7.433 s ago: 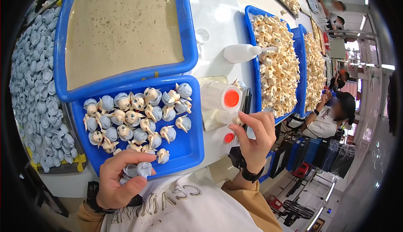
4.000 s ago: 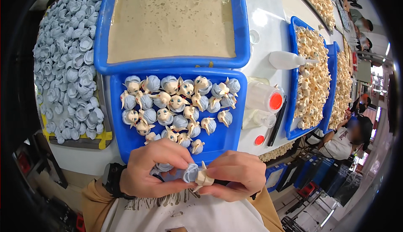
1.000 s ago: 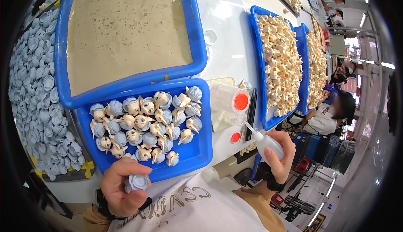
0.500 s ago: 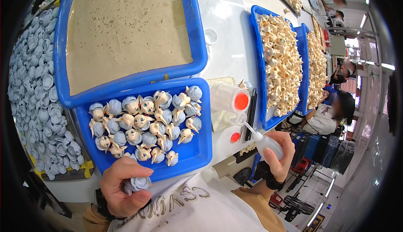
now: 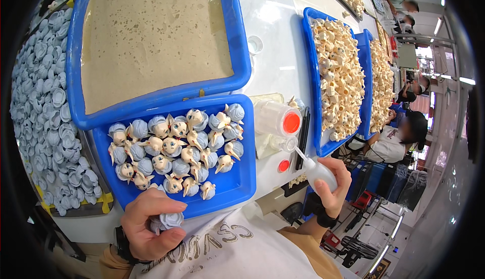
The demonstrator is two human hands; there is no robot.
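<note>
Between the thumb and fingers of my left hand (image 5: 150,223) is a grey-blue doll hair piece (image 5: 171,221), hollow side partly showing. My right hand (image 5: 331,185) grips a white squeeze bottle (image 5: 320,176) with a thin nozzle. The nozzle tip points up-left, close to the mouth of a small clear container (image 5: 287,144). A larger clear bottle with a red round end (image 5: 291,122) lies beside it. Just beyond my left hand, a blue tray (image 5: 237,183) holds several small doll heads (image 5: 173,146) with grey-blue hair and pointed ears.
Grey-blue hair pieces (image 5: 40,102) are heaped at far left. A large blue tray (image 5: 238,36) with a tan surface stands behind the doll heads. Cream face parts (image 5: 338,77) fill blue trays at right. Black tools (image 5: 303,137) and a red cap (image 5: 283,166) lie nearby. Another person (image 5: 391,140) sits at right.
My right hand and the squeeze bottle have shifted slightly left, and the thumb now lies across the bottle. The left hand keeps the hair piece almost in place.
</note>
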